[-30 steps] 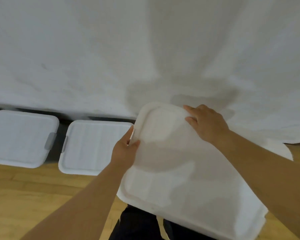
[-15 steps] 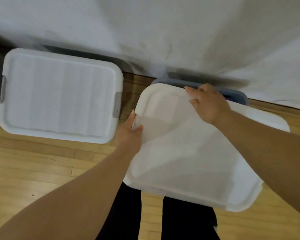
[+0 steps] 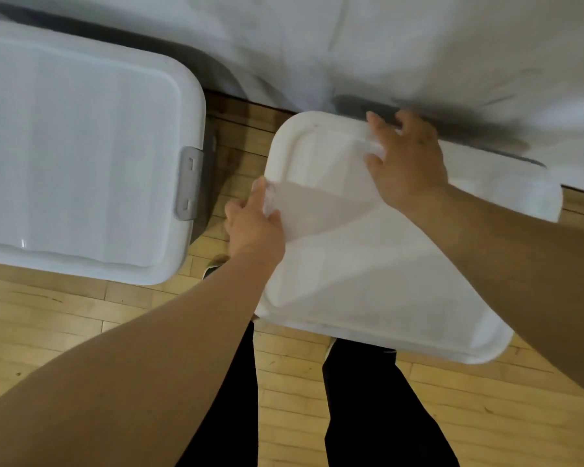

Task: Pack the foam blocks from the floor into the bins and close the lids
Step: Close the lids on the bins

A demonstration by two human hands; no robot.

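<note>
A white bin lid (image 3: 368, 274) fills the middle right of the view, over a grey bin whose far rim (image 3: 506, 148) shows behind it. My left hand (image 3: 255, 227) grips the lid's left edge, thumb on top. At the lid's far edge my right hand (image 3: 407, 163) lies on top with its fingers curled over the rim. To the left stands a second bin with its white lid (image 3: 78, 156) on and a grey latch (image 3: 188, 183) at its side. No foam blocks are in view.
A white sheet (image 3: 385, 45) hangs along the back, right behind both bins. Wooden floor (image 3: 64, 318) lies in front. My black-trousered legs (image 3: 378, 416) stand just below the lid.
The view has dropped and closed in on the bins. The lid in both hands has come down from in front of the sheet to over the grey bin.
</note>
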